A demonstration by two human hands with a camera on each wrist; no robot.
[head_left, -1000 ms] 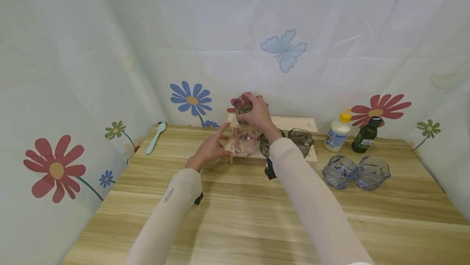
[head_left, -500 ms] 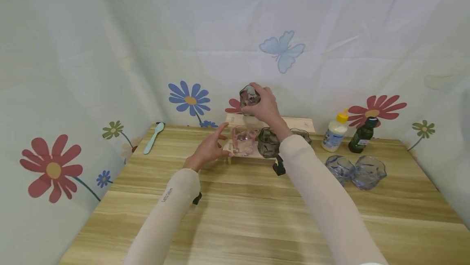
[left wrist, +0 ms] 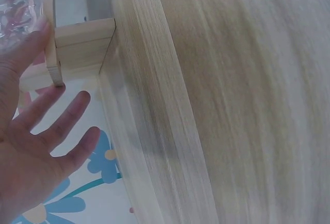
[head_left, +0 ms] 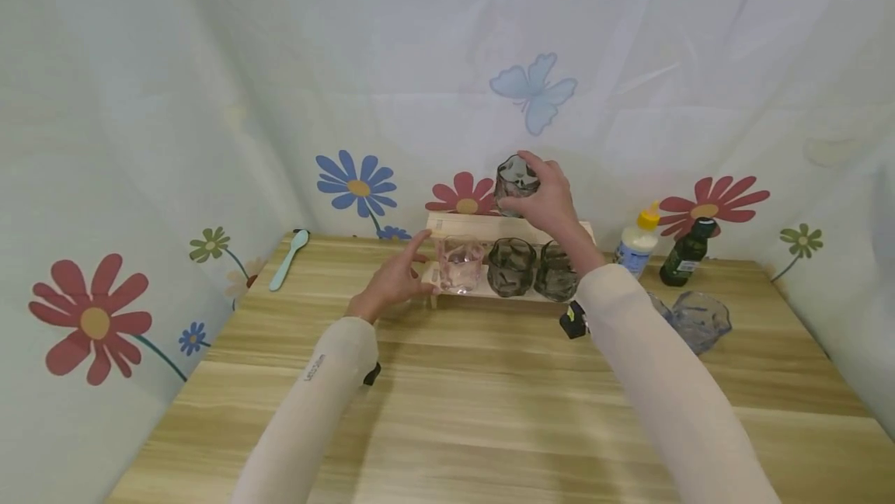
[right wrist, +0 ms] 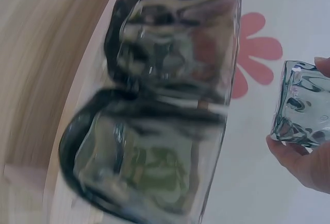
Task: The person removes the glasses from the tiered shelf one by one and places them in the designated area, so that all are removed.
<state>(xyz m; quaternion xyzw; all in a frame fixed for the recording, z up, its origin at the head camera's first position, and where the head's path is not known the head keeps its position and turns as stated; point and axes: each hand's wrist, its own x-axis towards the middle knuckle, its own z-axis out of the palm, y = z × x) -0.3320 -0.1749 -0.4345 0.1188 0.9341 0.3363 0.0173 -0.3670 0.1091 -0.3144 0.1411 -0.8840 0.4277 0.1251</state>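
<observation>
In the head view my right hand (head_left: 548,197) grips a smoky grey glass cup (head_left: 513,182) with a wavy rim, raised over the upper step of a small wooden two-step rack (head_left: 464,223). The right wrist view has this cup (right wrist: 304,105) between thumb and fingers. My left hand (head_left: 395,277) is at the rack's left end, fingers spread; the left wrist view shows thumb and index fingertip against the wood (left wrist: 85,41). On the lower step stand a pink glass cup (head_left: 461,265) and two dark grey glass cups (head_left: 512,267), (head_left: 557,271) in a row.
Right of the rack stand a white bottle with a yellow cap (head_left: 638,244) and a dark green bottle (head_left: 688,254). Before them are two bluish glass cups (head_left: 701,321), one mostly behind my right sleeve. A pale green spoon (head_left: 289,260) lies at the table's back left.
My right hand has lifted the grey glass cup from the upper step's left end and carried it rightward. My left hand has stayed at the rack's end.
</observation>
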